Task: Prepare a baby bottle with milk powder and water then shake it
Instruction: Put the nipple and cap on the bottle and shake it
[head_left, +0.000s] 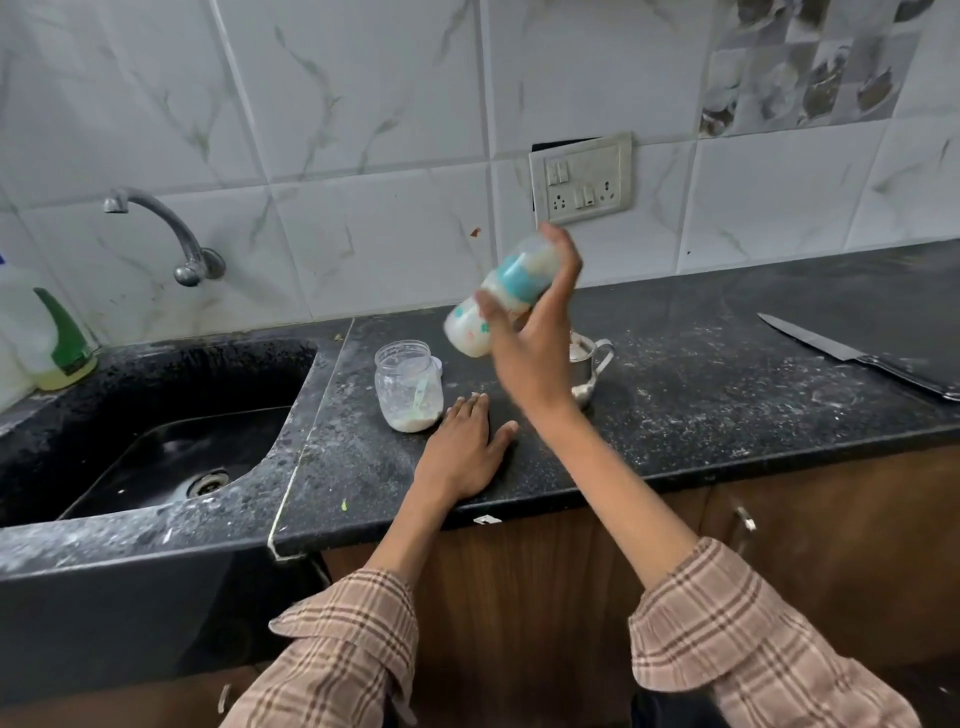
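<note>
My right hand (535, 332) grips a baby bottle (501, 296) with a teal collar and a clear cap, raised above the counter and tilted with its cap up and to the right. Milky white liquid fills it, and it looks motion-blurred. My left hand (465, 447) lies flat, palm down, on the black counter (675, 415), fingers apart and holding nothing. Just left of its fingertips stands a clear plastic jar (409, 387), open, with a little white milk powder at the bottom and a small scoop inside. A steel cup (587, 369) with a handle stands behind my right wrist, partly hidden.
A black sink (156, 441) lies to the left under a wall tap (166, 228). A green-capped soap bottle (60, 343) stands at the sink's far left corner. A large knife (857, 358) rests at the right of the counter. A socket plate (582, 179) is on the tiled wall.
</note>
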